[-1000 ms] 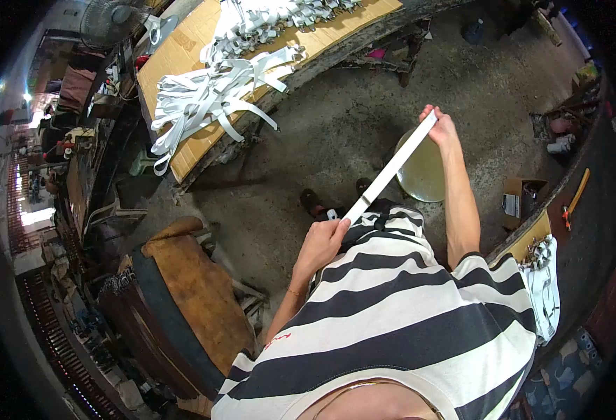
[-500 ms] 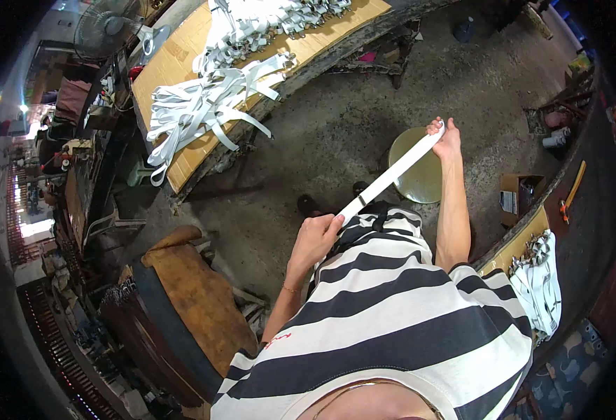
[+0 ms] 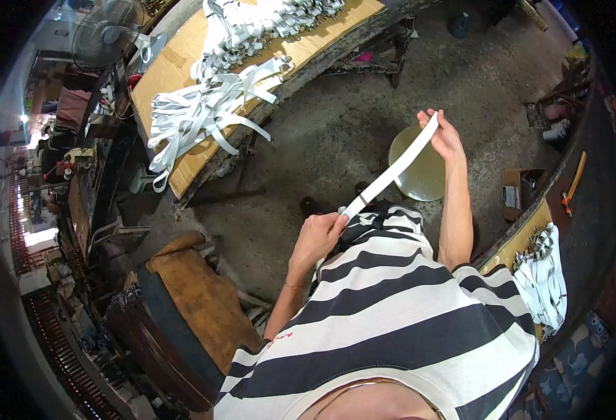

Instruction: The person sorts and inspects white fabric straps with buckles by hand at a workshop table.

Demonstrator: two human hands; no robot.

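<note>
A left hand (image 3: 320, 234), fingers folded and thumb pressed down, grips the near end of a flat white strap with a dark band (image 3: 397, 166), stretched diagonally before a black-and-white striped shirt (image 3: 392, 308). The right hand (image 3: 448, 140), half open with fingers loosely curved, touches the far end; whether it grips cannot be told.

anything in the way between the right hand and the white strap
Nothing visible: the right hand touches the upper end of the white strap directly. The round-topped object shows behind the strap, not between them.
</note>
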